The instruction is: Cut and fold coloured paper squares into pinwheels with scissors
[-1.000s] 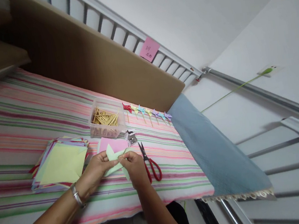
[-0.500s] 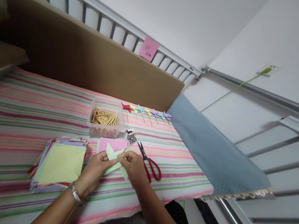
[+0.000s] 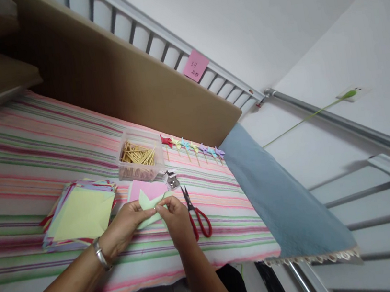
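Observation:
A pale green paper pinwheel point(image 3: 147, 200) is held between both hands, its blades partly folded and partly hidden by the fingers. My left hand point(image 3: 129, 223) pinches it from the left. From the right, my right hand point(image 3: 175, 216) grips it near the centre, with thumb and fingers closed. Pink paper point(image 3: 146, 189) lies just behind the hands. Red-handled scissors point(image 3: 200, 218) rest to the right of my right hand, blades pointing away. Left of my left hand sits a stack of coloured paper sheets point(image 3: 81, 215), a yellow one on top.
Behind the hands stands a clear plastic box point(image 3: 138, 156) of small wooden sticks, with a small bag of dark pins point(image 3: 171, 179) beside it. Several finished pinwheels point(image 3: 194, 149) lie in a row along the brown board point(image 3: 136, 91). Striped cloth point(image 3: 36, 153) covers the surface.
The paper blades between the fingers have shifted: the upper left one leans over more, and the lower flap is now hidden. Both hands stay in nearly the same place.

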Demonstrator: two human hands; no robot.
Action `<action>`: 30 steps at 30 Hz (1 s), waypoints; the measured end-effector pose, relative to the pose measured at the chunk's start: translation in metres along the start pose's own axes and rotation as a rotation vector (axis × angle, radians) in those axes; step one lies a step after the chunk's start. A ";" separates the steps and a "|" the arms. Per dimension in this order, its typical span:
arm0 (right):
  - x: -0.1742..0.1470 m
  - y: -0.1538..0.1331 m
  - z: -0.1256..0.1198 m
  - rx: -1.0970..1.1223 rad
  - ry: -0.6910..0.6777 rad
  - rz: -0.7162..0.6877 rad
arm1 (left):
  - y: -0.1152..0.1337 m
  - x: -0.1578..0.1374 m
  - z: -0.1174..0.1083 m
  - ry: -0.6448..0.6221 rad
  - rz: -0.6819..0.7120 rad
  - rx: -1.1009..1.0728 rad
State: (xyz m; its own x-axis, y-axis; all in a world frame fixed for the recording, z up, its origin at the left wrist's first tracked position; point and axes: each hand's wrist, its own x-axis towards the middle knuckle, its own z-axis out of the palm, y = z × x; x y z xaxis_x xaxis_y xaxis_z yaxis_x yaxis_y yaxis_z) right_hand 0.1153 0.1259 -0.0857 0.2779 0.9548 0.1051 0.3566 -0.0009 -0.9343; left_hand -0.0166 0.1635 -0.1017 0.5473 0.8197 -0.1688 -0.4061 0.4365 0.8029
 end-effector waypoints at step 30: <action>-0.011 -0.011 0.003 -0.235 0.090 -0.179 | 0.007 -0.008 0.004 0.007 0.030 0.006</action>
State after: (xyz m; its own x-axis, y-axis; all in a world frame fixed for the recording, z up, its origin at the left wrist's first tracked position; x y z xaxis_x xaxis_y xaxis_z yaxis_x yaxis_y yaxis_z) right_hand 0.1057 0.1160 -0.0781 0.2661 0.9159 0.3004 0.6003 0.0863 -0.7951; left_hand -0.0212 0.1586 -0.0922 0.5300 0.8350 -0.1480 -0.4178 0.4090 0.8113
